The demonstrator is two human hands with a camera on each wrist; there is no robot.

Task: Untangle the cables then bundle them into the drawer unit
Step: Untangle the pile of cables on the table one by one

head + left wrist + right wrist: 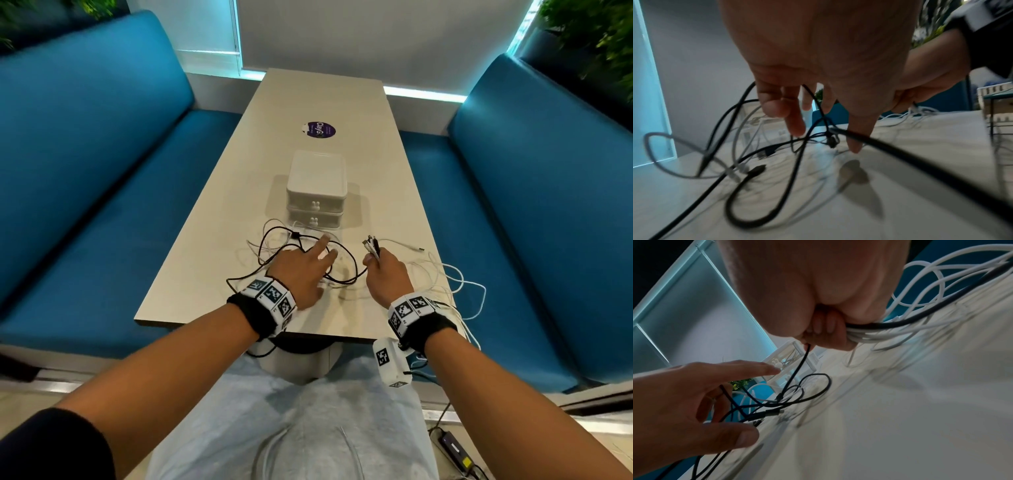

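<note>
A loose tangle of black and white cables [308, 253] lies on the beige table [376, 192] in front of a small white two-drawer unit [317, 190]. My left hand [308, 263] hovers over the tangle with fingers spread, a black cable [813, 100] running between them. My right hand [383, 265] grips a bunch of white and black cable ends [372, 246], the plugs sticking up out of the fist. In the right wrist view the held cables [869, 332] trail back in white loops [941, 285]. Both drawers look closed.
White cable loops [459, 287] hang over the table's right edge. A round purple sticker [320, 129] sits beyond the drawer unit. Blue benches [102, 205] flank the table on both sides. A power adapter [454, 448] lies on the floor at lower right.
</note>
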